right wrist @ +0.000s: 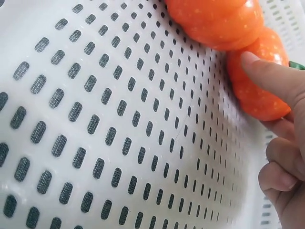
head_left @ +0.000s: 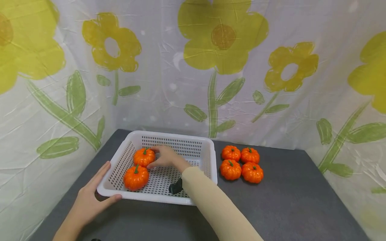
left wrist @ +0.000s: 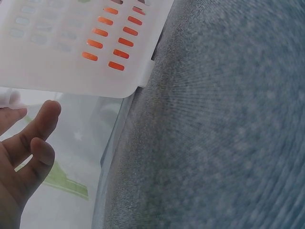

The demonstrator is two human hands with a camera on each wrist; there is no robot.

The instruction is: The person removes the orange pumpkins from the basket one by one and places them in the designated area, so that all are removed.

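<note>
A white perforated plastic basket (head_left: 208,147) sits on the dark table, with two small orange pumpkins inside at its left end. My right hand (head_left: 165,156) reaches into the basket and grips the farther pumpkin (head_left: 143,158). In the right wrist view, the thumb (right wrist: 267,71) lies across that pumpkin (right wrist: 255,98), with other fingers curled under it. The nearer pumpkin (head_left: 136,178) rests right beside it on the basket floor. My left hand (head_left: 88,199) is at the basket's near left corner, fingers extended along the outer side and thumb by the front rim.
Several more orange pumpkins (head_left: 241,164) stand grouped on the table (head_left: 289,197) to the right of the basket. A black device (head_left: 176,186) is at my right wrist, over the basket. A flower-printed curtain (head_left: 156,90) hangs behind the table and along its sides.
</note>
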